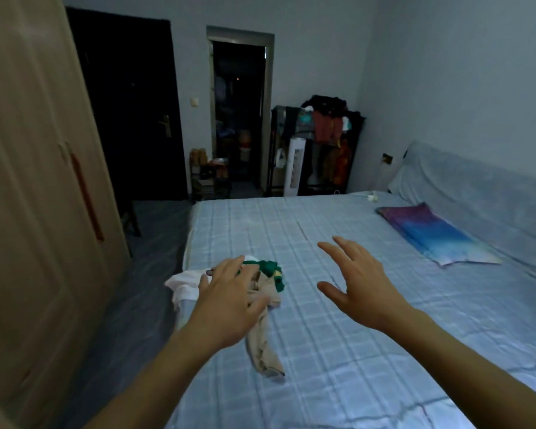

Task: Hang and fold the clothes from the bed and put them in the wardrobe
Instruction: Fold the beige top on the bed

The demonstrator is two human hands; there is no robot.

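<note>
Both hands open; left hand (229, 300) seemingly over clothes (265, 308).

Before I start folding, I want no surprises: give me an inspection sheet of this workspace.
Surface: bed with blue checked sheet.
Job's things: white garment, green garment, beige garment heaped near its left edge; wardrobe shut.
Clutter: blue-purple pillow on the right side.
Hands: left hand open over the garments; right hand open above the bed.
Cables: white plug-like item at far edge; cord unclear.
Surroundings: clothes rack, tower fan, dark door.
</note>
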